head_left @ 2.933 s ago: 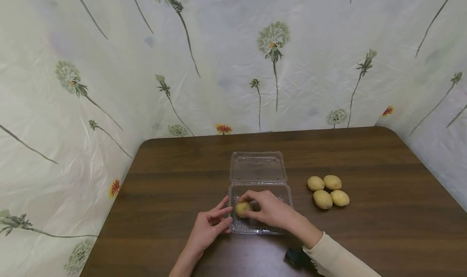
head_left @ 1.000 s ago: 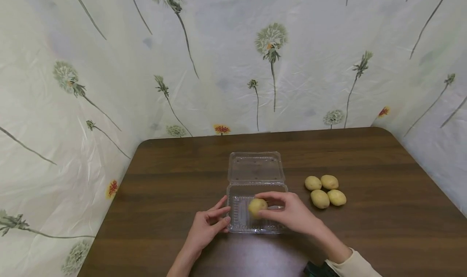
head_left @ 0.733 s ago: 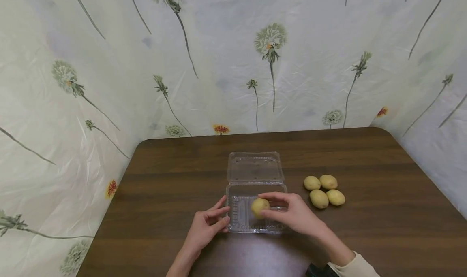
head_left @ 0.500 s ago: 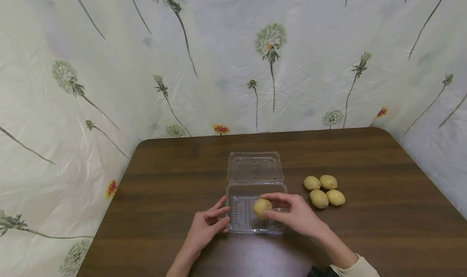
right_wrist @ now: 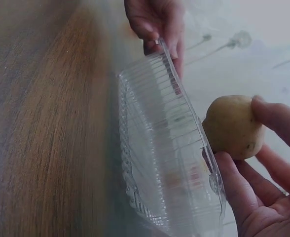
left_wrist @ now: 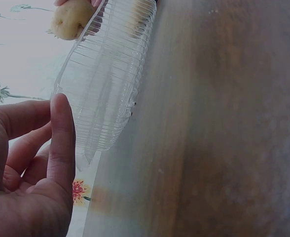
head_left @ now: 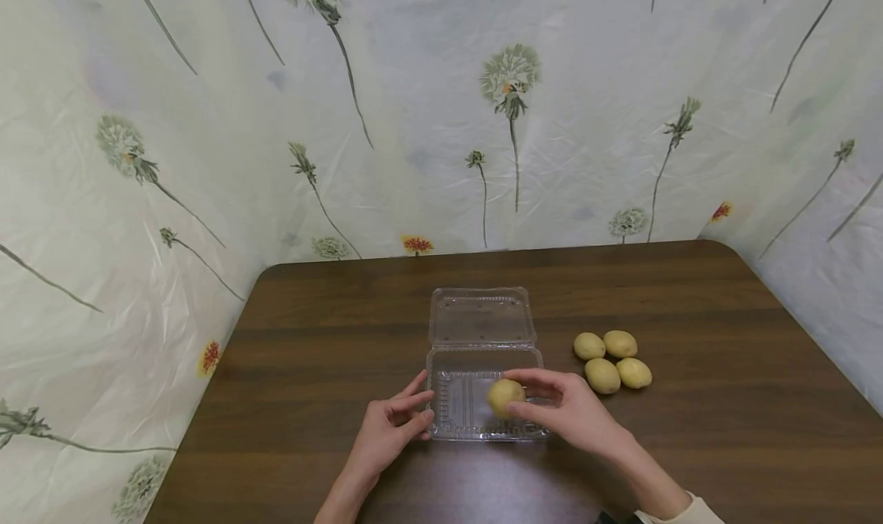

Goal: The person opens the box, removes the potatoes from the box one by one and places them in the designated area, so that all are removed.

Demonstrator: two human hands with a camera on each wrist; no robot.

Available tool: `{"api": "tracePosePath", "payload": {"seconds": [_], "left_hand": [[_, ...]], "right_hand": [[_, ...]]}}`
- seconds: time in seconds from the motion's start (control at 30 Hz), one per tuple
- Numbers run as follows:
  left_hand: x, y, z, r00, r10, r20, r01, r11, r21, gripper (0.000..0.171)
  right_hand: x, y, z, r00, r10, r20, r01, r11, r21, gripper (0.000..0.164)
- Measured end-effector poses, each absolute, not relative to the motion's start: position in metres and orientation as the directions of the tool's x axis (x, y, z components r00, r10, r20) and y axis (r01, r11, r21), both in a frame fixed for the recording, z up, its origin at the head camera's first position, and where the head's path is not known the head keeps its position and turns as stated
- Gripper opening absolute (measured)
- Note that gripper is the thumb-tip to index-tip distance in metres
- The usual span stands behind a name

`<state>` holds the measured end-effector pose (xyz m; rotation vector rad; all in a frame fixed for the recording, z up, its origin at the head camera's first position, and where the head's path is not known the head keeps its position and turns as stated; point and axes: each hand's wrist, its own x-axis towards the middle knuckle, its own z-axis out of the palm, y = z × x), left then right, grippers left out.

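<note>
A clear plastic clamshell container lies on the table with its lid folded back. At the left rim, my left hand pinches the edge between thumb and index fingertip, as the left wrist view shows of that hand. My right hand grips a yellowish potato by thumb and fingertips, over the right half of the container. In the right wrist view this potato is raised at rim height, apart from the container's floor.
Several more potatoes sit grouped on the brown wooden table to the right of the container. Floral-printed sheeting hangs behind the table and on both sides.
My right hand has lifted the potato from the container's left part and carried it rightward across the container. My left hand stays at the left rim.
</note>
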<state>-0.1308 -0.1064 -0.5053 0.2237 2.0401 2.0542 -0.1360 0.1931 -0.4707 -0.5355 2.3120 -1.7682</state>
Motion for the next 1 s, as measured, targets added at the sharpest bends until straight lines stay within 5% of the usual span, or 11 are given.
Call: {"api": "tracePosePath", "payload": {"seconds": [0.53, 1.0], "left_hand": [[-0.13, -0.106, -0.505, -0.96, 0.275, -0.058, -0.059, 0.007, 0.998, 0.036], [-0.131, -0.105, -0.505, -0.961, 0.272, -0.058, -0.058, 0.006, 0.998, 0.036]], "right_hand": [[-0.127, 0.21, -0.473, -0.943, -0.331, 0.027, -0.107, 0.225, -0.968, 0.044], [-0.124, 0.222, -0.476, -0.947, -0.304, 0.102, -0.171, 0.21, -0.962, 0.041]]}}
